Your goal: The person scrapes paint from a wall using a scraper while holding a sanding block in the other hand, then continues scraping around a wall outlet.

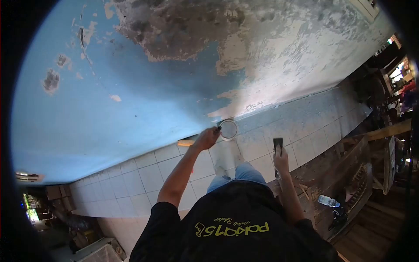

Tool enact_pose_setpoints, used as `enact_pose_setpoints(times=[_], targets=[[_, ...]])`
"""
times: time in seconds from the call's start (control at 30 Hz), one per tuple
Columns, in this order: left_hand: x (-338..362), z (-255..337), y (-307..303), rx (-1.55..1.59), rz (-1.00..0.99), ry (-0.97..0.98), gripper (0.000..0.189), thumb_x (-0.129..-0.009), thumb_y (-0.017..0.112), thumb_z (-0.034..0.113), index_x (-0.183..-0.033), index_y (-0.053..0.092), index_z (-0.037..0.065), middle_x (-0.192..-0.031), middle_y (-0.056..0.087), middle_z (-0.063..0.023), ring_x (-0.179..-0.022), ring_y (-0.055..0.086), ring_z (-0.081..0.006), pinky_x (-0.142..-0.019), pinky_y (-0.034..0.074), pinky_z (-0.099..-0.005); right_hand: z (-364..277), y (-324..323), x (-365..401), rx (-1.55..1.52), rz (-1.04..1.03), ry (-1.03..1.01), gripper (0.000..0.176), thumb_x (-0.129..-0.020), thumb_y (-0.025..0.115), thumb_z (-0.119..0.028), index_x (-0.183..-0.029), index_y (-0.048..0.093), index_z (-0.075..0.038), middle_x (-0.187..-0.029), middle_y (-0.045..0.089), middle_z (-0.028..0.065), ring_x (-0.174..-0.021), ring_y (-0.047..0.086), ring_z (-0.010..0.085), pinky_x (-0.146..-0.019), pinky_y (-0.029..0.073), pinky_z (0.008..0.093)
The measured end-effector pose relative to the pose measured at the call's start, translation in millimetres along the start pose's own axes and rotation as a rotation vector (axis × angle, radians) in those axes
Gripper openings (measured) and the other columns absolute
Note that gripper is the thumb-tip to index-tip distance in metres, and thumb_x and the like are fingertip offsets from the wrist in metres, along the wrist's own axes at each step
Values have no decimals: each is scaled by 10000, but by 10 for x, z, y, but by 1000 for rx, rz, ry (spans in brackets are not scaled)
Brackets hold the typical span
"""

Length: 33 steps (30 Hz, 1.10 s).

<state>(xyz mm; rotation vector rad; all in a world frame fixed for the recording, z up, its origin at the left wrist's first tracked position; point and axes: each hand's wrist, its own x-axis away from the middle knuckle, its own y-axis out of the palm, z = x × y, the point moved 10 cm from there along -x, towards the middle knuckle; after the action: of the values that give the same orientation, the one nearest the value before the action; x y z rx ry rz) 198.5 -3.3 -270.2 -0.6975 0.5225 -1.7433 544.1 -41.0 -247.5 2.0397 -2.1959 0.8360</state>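
Observation:
My left hand (206,139) is closed round a small tool with a dark handle (218,129); its working end is too small to make out. Beside that hand, close to the foot of the wall, is a round white tub (228,130) with pale contents. Further right, my right hand (280,159) grips a dark, flat-bladed scraper (278,142), its blade pointing toward the wall. Ahead of both hands rises the blue wall (166,100), with a large rough grey and whitish patch (279,56) where the paint is gone.
White tiles (148,178) run along the wall's foot. An orange bar-shaped object (186,143) lies beside my left forearm. To the right are a wooden bench-like piece (323,174), a clear plastic bottle (328,201) and a wooden beam (379,132). Boxes (59,194) stand far left.

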Motion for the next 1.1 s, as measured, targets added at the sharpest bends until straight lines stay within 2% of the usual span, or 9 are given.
enact_pose_setpoints(times=[0.13,0.23,0.33,0.47,0.5,0.7,0.77,0.8,1.1], targets=[[54,201,-913,47,450,132,231,-891,537,180,-1042,550,6,-1023,610,-177,-926,587,-321,-795,459,-380,-646,448,-289,94,-101,-328,329,-955,419,-301,-922,557,-5,-619,504,69,-569,511,160,-537,398,317],[86,780,-1925,-230,727,334,188,-839,577,78,-1016,559,17,-1023,593,-141,-971,559,-299,-853,435,-368,-967,790,-412,36,-257,-224,326,-951,428,-303,-949,556,-3,-669,552,94,-597,521,194,-578,418,340],[330,1501,-3084,-521,1084,413,235,-759,568,3,-990,559,47,-874,559,-90,-757,525,-260,-761,401,-363,-1533,1023,-506,-21,-277,-396,322,-951,435,-307,-869,551,-18,-604,500,39,-529,483,130,-485,384,297],[615,2470,-3853,-1124,1373,716,259,-780,605,135,-1030,562,80,-904,538,-65,-801,468,-228,-738,337,-384,-2187,1375,-785,14,-269,-539,384,-931,454,-368,-927,582,-6,-754,629,181,-705,629,322,-613,454,389],[599,2548,-3925,-1175,1368,768,318,-766,596,191,-1069,558,101,-939,553,-46,-874,468,-225,-810,311,-399,-2371,1460,-849,41,-276,-542,402,-926,459,-384,-894,591,-5,-718,623,176,-676,625,321,-603,453,391],[404,2496,-3907,-1590,1090,910,381,-746,633,248,-1091,537,116,-1032,531,-37,-730,550,-214,-600,404,-346,-2789,2003,-1288,32,-215,-561,462,-908,483,-427,-788,595,4,-594,588,158,-542,590,301,-550,442,393],[522,2461,-3837,-1629,1270,1028,354,-747,666,326,-1025,558,136,-1023,533,-30,-626,556,-193,-483,385,-312,-2797,2073,-1331,-13,-174,-564,476,-904,489,-437,-770,590,8,-573,578,151,-515,574,300,-525,435,396],[498,2396,-3989,-1378,1233,1006,302,-776,642,386,-996,563,195,-989,455,6,-964,420,-180,-789,319,-341,-2785,2142,-1361,-7,-174,-549,476,-904,489,-437,-770,590,8,-573,578,151,-515,574,300,-525,435,396],[514,2286,-4020,-1446,1254,1024,341,-783,653,420,-981,563,158,-996,469,-1,-950,367,-141,-793,251,-283,-2745,2198,-1462,-11,-81,-508,488,-883,527,-453,-702,581,-2,-547,582,155,-512,601,306,-496,444,379]])
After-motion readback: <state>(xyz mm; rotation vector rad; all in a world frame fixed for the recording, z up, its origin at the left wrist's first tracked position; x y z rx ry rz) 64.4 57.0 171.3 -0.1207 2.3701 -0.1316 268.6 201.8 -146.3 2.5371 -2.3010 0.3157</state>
